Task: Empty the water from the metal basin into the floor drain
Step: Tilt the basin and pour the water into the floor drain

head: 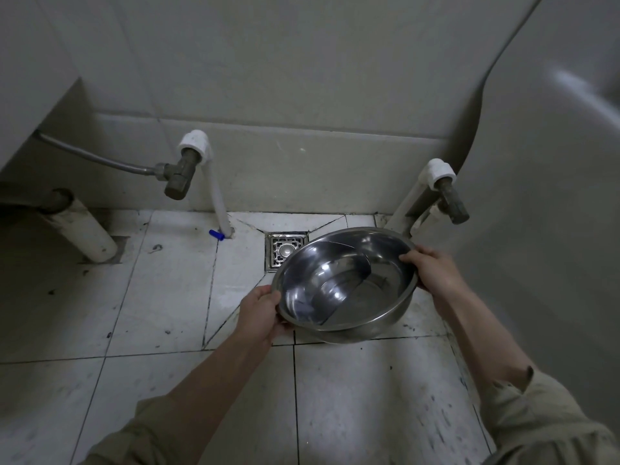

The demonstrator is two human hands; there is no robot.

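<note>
A shiny metal basin (345,283) hangs above the tiled floor, held at its rim by both hands. My left hand (260,312) grips the near left rim and my right hand (432,271) grips the right rim. The basin tilts slightly, and a shallow pool of water lies in its bottom. The square metal floor drain (283,248) sits in the floor just behind the basin's far left rim, which covers its lower right part.
White pipes with brass valves (183,172) (451,199) rise from the floor on either side of the drain, against the tiled wall. A thick white drain pipe (84,234) slants at the left. A white ceramic fixture (550,162) fills the right side. A small blue cap (216,234) lies near the left pipe.
</note>
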